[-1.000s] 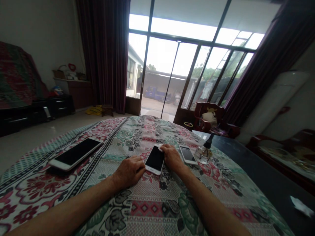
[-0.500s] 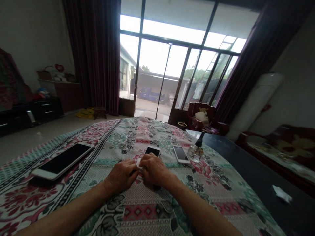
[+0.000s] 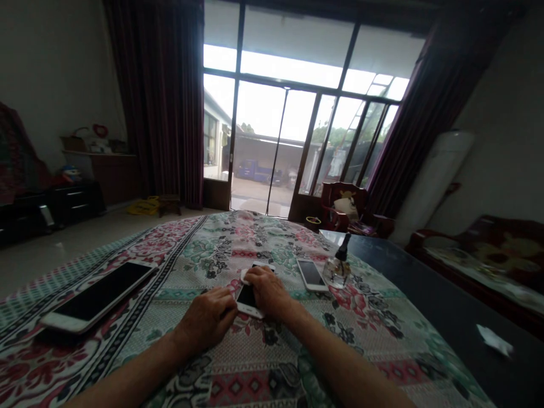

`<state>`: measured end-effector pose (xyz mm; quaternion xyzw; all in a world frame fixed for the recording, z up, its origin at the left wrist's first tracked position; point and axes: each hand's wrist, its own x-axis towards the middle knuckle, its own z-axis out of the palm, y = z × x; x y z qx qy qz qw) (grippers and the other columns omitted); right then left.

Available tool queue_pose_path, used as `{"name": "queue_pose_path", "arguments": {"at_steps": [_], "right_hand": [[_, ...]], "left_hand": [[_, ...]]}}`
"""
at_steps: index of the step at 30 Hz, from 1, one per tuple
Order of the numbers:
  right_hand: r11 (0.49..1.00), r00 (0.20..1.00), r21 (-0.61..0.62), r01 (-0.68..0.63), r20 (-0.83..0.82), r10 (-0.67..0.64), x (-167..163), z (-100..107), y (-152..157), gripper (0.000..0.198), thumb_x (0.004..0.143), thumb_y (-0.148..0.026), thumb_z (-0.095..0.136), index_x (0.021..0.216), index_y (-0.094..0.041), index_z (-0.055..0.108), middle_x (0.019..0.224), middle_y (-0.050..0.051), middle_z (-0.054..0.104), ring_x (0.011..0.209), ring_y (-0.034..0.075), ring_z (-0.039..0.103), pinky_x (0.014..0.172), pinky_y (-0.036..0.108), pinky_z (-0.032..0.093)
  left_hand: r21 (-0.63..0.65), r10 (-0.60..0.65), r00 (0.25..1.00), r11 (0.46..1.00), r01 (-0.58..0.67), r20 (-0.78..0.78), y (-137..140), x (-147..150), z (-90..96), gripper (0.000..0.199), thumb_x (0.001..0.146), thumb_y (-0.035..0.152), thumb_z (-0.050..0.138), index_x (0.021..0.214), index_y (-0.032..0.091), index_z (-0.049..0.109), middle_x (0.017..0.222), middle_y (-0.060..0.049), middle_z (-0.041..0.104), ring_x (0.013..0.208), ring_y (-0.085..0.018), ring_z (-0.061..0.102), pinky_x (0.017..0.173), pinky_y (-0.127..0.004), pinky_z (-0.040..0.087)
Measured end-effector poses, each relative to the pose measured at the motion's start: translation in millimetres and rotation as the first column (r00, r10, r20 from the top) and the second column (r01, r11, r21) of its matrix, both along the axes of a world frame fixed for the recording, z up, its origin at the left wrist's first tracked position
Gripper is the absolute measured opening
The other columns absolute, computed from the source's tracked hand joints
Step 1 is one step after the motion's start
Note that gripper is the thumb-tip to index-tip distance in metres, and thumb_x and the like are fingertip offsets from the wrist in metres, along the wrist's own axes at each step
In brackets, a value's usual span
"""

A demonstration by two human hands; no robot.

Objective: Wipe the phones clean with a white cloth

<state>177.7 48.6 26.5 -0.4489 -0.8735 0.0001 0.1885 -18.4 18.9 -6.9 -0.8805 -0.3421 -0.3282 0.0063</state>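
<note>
Right hand grips a white tissue against the middle phone on the table; left hand curls at the phone's left edge, its grip unclear. Wiping seems in hand; the next stroke calls for light pressure.

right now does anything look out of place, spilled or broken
The one stray-looking thing is a crumpled white scrap, perhaps tissue, on the dark surface at right, off the patterned tablecloth. I see no spill, and the phone under the right hand shows no clear damage, though the hand partly covers it.
</note>
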Motion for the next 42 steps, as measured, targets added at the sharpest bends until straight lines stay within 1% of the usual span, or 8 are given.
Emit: {"name": "queue_pose_path", "arguments": {"at_steps": [5,9,14,18,27,35,38,42], "right_hand": [[0.994,0.994,-0.018,0.105,0.013,-0.105,2.4,1.8,26.7,0.038,0.084,-0.003,0.043,0.103,-0.02,0.07,0.111,0.006,0.067,0.101,0.019,0.054,0.088,0.026,0.038],[0.986,0.986,-0.02,0.166,0.006,-0.165,0.1,1.3,41.2,0.035,0.084,-0.005,0.043,0.098,-0.02,0.071,0.109,0.006,0.067,0.101,0.019,0.055,0.089,0.027,0.037],[0.984,0.986,-0.071,0.166,-0.012,-0.167,-0.9,0.7,44.9,0.036,0.082,-0.003,0.043,0.095,-0.021,0.072,0.109,0.005,0.067,0.102,0.018,0.056,0.09,0.025,0.036],[0.986,0.986,-0.061,0.156,-0.042,-0.158,-2.0,-1.4,38.5,0.039,0.08,-0.001,0.042,0.098,-0.021,0.071,0.11,0.005,0.067,0.103,0.018,0.055,0.089,0.025,0.036],[0.995,0.993,-0.044,0.092,-0.07,-0.095,-8.6,1.0,12.9,0.041,0.081,-0.001,0.043,0.1,-0.02,0.072,0.107,0.006,0.068,0.103,0.02,0.055,0.09,0.027,0.038],[0.996,0.996,-0.045,-0.075,-0.061,0.072,-1.8,-1.1,-10.2,0.037,0.082,-0.004,0.046,0.103,-0.02,0.071,0.108,0.006,0.069,0.103,0.019,0.056,0.092,0.028,0.041],[0.988,0.979,-0.01,-0.154,-0.138,0.151,4.7,-4.3,-17.1,0.038,0.078,-0.003,0.047,0.102,-0.019,0.072,0.106,0.006,0.07,0.1,0.018,0.058,0.093,0.03,0.042],[0.981,0.948,0.044,-0.189,-0.251,0.195,10.7,-9.2,-22.3,0.035,0.075,-0.003,0.048,0.091,-0.019,0.074,0.099,0.005,0.073,0.094,0.017,0.062,0.09,0.031,0.045]], "left_hand": [[0.004,0.004,1.0,1.0,-0.004,0.019,0.8,0.8,-0.7,0.019,0.089,0.013,0.052,0.072,0.017,0.059,0.073,-0.002,0.061,0.073,-0.016,0.057,0.069,-0.027,0.042],[-0.003,0.005,1.0,1.0,-0.005,0.027,1.5,0.7,-1.9,0.018,0.088,0.013,0.052,0.072,0.017,0.06,0.073,-0.003,0.061,0.074,-0.017,0.058,0.07,-0.027,0.043],[-0.005,0.01,0.999,1.0,-0.009,0.043,0.1,0.1,-2.6,0.017,0.088,0.014,0.053,0.073,0.018,0.06,0.072,-0.002,0.062,0.073,-0.017,0.058,0.068,-0.027,0.042],[0.001,0.022,0.998,1.0,-0.022,0.052,-0.6,1.0,-0.7,0.017,0.086,0.013,0.053,0.072,0.018,0.06,0.071,-0.002,0.062,0.072,-0.016,0.059,0.067,-0.026,0.042],[0.002,0.041,0.998,0.999,-0.042,0.037,-2.3,2.6,3.4,0.019,0.086,0.013,0.053,0.069,0.019,0.06,0.071,-0.003,0.063,0.072,-0.017,0.06,0.067,-0.026,0.043],[0.006,0.009,0.998,1.0,-0.01,0.057,-1.2,2.5,2.1,0.018,0.084,0.011,0.053,0.068,0.018,0.058,0.075,-0.003,0.064,0.076,-0.017,0.06,0.07,-0.026,0.044],[0.013,0.005,0.999,1.0,-0.006,0.05,-0.5,1.9,2.8,0.016,0.082,0.011,0.055,0.068,0.018,0.059,0.074,-0.003,0.064,0.074,-0.017,0.059,0.069,-0.026,0.044],[0.004,0.014,0.999,1.0,-0.014,0.035,0.1,0.7,2.3,0.016,0.083,0.012,0.056,0.069,0.018,0.061,0.072,-0.003,0.063,0.073,-0.017,0.059,0.069,-0.027,0.044]]}}
